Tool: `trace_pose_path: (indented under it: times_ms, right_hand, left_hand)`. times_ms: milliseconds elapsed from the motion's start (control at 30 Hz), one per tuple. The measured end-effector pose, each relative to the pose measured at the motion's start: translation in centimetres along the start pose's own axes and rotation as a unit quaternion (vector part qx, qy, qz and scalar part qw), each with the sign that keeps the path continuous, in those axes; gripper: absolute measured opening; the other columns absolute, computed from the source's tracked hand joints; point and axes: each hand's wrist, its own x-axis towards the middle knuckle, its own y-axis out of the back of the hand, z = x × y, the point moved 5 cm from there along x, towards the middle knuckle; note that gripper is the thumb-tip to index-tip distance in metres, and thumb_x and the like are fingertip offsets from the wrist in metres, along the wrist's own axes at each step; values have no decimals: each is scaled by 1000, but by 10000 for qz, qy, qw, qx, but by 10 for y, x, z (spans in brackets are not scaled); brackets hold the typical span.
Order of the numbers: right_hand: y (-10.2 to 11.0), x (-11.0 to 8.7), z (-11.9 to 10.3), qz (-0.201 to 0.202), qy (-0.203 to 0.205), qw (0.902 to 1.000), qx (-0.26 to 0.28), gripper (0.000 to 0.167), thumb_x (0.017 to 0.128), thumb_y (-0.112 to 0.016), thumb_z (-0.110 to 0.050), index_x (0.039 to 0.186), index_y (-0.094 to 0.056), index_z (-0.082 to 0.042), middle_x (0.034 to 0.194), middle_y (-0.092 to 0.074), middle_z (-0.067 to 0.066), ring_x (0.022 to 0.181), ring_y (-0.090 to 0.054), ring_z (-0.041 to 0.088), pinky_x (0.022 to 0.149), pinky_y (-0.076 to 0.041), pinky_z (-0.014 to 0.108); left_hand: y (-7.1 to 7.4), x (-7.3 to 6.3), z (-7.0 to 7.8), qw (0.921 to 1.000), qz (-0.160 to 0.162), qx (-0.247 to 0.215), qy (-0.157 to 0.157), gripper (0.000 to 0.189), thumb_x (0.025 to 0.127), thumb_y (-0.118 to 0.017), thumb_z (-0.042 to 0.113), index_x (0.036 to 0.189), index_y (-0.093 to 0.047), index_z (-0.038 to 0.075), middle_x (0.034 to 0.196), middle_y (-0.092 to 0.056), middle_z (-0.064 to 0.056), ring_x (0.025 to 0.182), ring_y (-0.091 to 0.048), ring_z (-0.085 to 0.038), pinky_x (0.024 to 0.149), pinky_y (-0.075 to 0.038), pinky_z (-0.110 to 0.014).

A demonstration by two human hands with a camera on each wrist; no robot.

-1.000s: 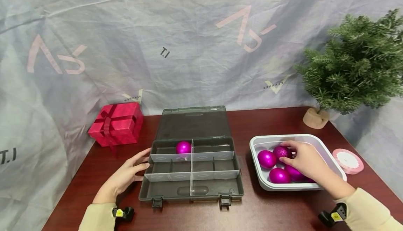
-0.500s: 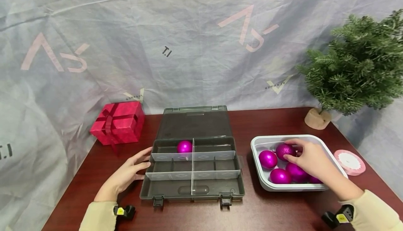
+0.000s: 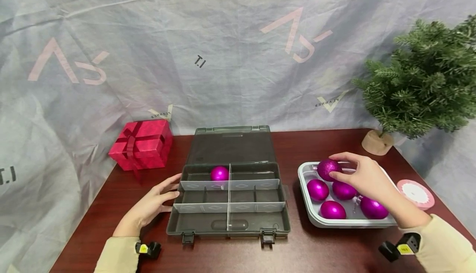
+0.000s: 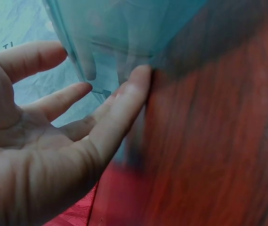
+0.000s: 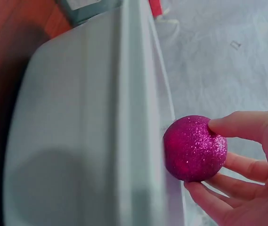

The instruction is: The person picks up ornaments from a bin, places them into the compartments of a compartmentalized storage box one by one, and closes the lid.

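Pinches glittery ball (image 3: 329,170) in right hand (image 3: 366,178) over tray (image 3: 346,223), toward right edge of worktop (image 3: 238,256); touches left edge of organiser (image 3: 256,222) with relaxed left hand (image 3: 149,205), well apart.

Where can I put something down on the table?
Bare table shows in front of the divided case, and behind the white tub, between the case's lid and the tree. It's crowded at the tub, with purple balls and the right hand holding a glittery one.
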Motion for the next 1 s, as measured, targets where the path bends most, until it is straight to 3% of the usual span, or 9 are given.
trace_pose_path:
  times_ms: [100, 200, 467, 600, 733, 867, 1000]
  right_hand:
    - [0, 5, -13, -91, 119, 9994, 304, 46, 87, -83, -29, 127, -70, -11, 119, -72, 14, 106, -71, 34, 85, -49, 19]
    - [-2, 11, -28, -176, 244, 9971, 703, 44, 88, -83, -25, 127, -69, -9, 119, -72, 13, 106, -71, 33, 80, -48, 12]
    - [-20, 33, -64, -394, 676, 9883, 1311, 42, 87, -84, -22, 126, -70, -11, 118, -73, 7, 111, -68, 24, 82, -54, 22]
    - [-38, 46, -77, -605, 1051, 9806, 1539, 42, 87, -84, -19, 125, -71, -11, 118, -73, 6, 114, -67, 22, 88, -52, 23]
    - [-59, 57, -92, -888, 1284, 9715, 1784, 42, 86, -84, -13, 125, -71, -8, 116, -74, 6, 112, -68, 22, 93, -53, 33]
    - [-79, 67, -107, -1108, 1443, 9649, 1893, 43, 84, -85, -8, 124, -70, -4, 115, -73, 7, 111, -69, 25, 94, -54, 41]
    - [-96, 76, -116, -1219, 1494, 9673, 1647, 42, 83, -85, -9, 122, -71, -6, 115, -73, 6, 110, -69, 23, 93, -54, 42]
  left_hand:
    - [0, 0, 0, 10000, -7, -14, 8, 69, 102, -59, 15, 162, -24, 10, 152, -34, -27, 130, -46, -39, 95, -49, -56]
    - [0, 0, 0, 10000, -25, -16, 29, 69, 103, -58, 16, 163, -24, 11, 153, -34, -27, 131, -45, -39, 96, -49, -56]
    - [1, 2, 0, 10000, -20, -23, 34, 67, 103, -58, 15, 162, -26, 13, 153, -34, -27, 131, -45, -40, 96, -50, -56]
    - [1, 2, 0, 10000, -26, -41, 53, 67, 103, -58, 16, 162, -26, 13, 153, -34, -27, 131, -45, -40, 96, -49, -56]
    - [1, 0, 0, 10000, -11, -37, 79, 67, 103, -58, 16, 162, -26, 13, 153, -34, -26, 131, -45, -40, 96, -50, -56]
    - [1, 0, 0, 10000, -1, -22, 95, 67, 103, -57, 15, 162, -27, 14, 154, -34, -26, 132, -44, -40, 96, -49, -55]
    - [1, 0, 1, 10000, -4, 13, 64, 68, 103, -58, 16, 163, -26, 14, 154, -33, -26, 133, -43, -41, 97, -49, -56]
